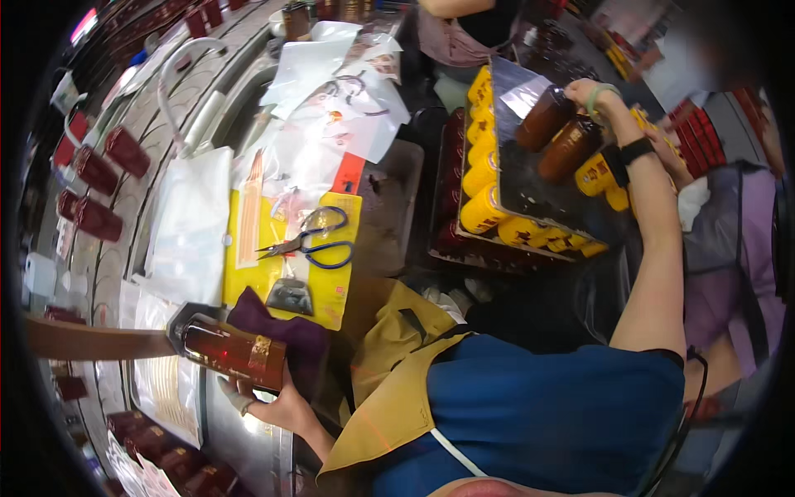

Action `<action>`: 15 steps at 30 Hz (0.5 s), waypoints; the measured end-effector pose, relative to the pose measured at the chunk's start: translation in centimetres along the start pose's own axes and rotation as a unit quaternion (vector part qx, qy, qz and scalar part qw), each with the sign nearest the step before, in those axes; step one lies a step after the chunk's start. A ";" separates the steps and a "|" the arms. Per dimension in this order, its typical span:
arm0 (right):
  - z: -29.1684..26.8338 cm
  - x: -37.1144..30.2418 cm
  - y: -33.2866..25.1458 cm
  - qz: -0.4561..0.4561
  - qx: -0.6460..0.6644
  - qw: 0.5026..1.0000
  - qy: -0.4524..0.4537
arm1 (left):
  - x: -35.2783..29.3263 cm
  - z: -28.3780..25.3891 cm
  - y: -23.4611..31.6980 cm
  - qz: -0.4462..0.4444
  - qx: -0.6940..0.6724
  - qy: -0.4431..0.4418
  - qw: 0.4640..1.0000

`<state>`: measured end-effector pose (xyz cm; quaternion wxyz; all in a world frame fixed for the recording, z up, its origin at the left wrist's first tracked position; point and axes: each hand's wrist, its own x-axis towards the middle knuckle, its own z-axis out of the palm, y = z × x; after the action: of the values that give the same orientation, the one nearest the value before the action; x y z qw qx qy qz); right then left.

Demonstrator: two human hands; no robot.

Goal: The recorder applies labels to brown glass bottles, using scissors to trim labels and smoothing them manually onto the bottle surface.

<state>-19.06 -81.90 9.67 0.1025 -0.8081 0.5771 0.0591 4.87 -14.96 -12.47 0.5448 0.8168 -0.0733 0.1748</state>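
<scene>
My left hand is closed around the lower end of a glossy reddish-brown bottle with a gold band. The bottle lies on its side, its other end against a dark angular piece joined to a long brown band. At the far right my right arm is stretched out, and my right hand is closed on the top of a brown bottle. Beside it a second brown bottle stands on a black board over rows of yellow cans.
Blue-handled scissors and a dark scraper-like tool lie on a yellow sheet. A purple cloth is beside the held bottle. Dark red containers line the left side. Another person is at the back.
</scene>
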 end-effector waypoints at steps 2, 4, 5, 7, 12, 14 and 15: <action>-2.0 -1.4 -2.9 -0.054 -0.014 0.997 0.050 | -0.1 -0.1 0.3 0.009 0.008 0.002 1.000; -4.1 -3.4 -6.5 -0.134 -0.031 0.986 0.093 | -0.2 -0.1 0.6 -0.008 0.019 0.012 1.000; -4.7 -4.6 -8.2 -0.197 -0.065 0.970 0.127 | -0.2 -0.1 0.8 -0.009 0.004 0.008 1.000; -5.1 -6.3 -12.0 -0.254 -0.025 0.960 0.116 | -0.2 0.0 1.1 -0.008 -0.011 0.006 1.000; -2.4 -8.8 -22.3 -0.431 0.070 0.899 0.022 | -0.2 -0.1 1.4 -0.018 0.005 0.008 1.000; -0.6 -9.7 -27.2 -0.502 0.026 0.864 0.033 | -0.3 -0.5 1.5 -0.030 0.004 -0.002 1.000; 0.2 -10.3 -29.7 -0.536 0.005 0.843 0.040 | -0.3 -0.6 1.5 -0.032 0.002 0.001 0.999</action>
<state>5.58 -63.04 14.54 0.0992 -0.9926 0.0580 -0.0399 3.99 -15.00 -11.04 0.5486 0.8197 -0.0467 0.1582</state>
